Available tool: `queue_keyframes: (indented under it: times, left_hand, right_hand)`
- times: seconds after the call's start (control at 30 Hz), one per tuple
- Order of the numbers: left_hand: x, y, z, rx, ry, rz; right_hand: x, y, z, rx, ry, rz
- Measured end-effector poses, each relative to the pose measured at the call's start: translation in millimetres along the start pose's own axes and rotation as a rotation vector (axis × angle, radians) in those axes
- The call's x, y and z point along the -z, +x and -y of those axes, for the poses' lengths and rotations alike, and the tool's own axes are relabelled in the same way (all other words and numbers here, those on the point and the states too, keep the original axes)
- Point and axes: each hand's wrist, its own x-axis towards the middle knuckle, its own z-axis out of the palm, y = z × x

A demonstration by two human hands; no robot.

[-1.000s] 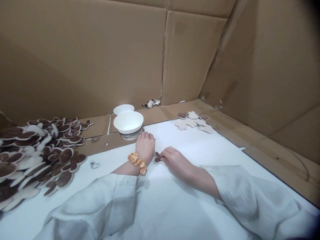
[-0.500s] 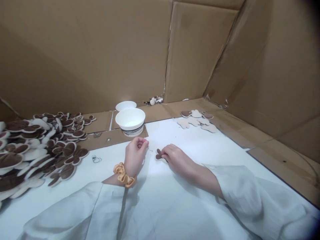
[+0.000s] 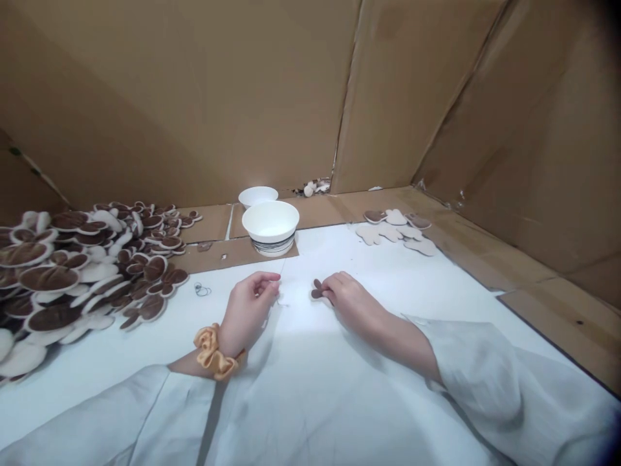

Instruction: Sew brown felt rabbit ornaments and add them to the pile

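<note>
1. Far left: heap of brown-and-white pieces [image 3: 48, 278]; thread coil [image 3: 202, 290] beside it.
2. Centre, beyond your hands: front bowl [image 3: 270, 226], partly hiding rear bowl [image 3: 257, 195].
3. Right: mostly pale flat pieces [image 3: 389, 233].
4. Your left hand [image 3: 246, 307]: fingertips pinching a thin strand [image 3: 284, 305].
5. Your right hand [image 3: 353, 303]: pinching a small brown piece [image 3: 316, 293], which lies between your hands.

Right hand [image 3: 353, 301] covers part of the brown-and-white plush cutout [image 3: 317, 293], centre of frame. Strand [image 3: 284, 305] beside left hand [image 3: 246, 309] too fine to identify. Rear bowl [image 3: 257, 195] part-hidden by front bowl [image 3: 270, 220]. Plush pile [image 3: 51, 278] cut by left edge.
</note>
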Motion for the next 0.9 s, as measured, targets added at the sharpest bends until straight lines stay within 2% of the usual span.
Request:
queue_keyframes:
  times: [0.23, 0.37, 0.57, 0.77, 0.9]
  left_hand:
    - [8.8, -0.9, 3.8, -0.123, 0.329, -0.061]
    - [8.2, -1.3, 3.6, -0.164, 0.371, -0.063]
    - [6.1, -1.1, 3.3, -0.178, 0.371, -0.047]
    - [5.5, -2.9, 2.4, -0.190, 0.377, -0.059]
    - [5.5, -4.3, 1.7, -0.226, 0.377, -0.089]
  right_hand:
    - [20.2, 16.0, 16.4, -0.192, 0.292, 0.122]
    - [22.0, 24.0, 24.3, -0.232, 0.392, 0.147]
    - [27.7, 31.4, 31.4, -0.403, 0.650, 0.237]
    - [22.9, 45.8, 28.0, -0.352, 0.834, 0.256]
    - [16.4, 56.2, 24.5, -0.361, 1.057, 0.327]
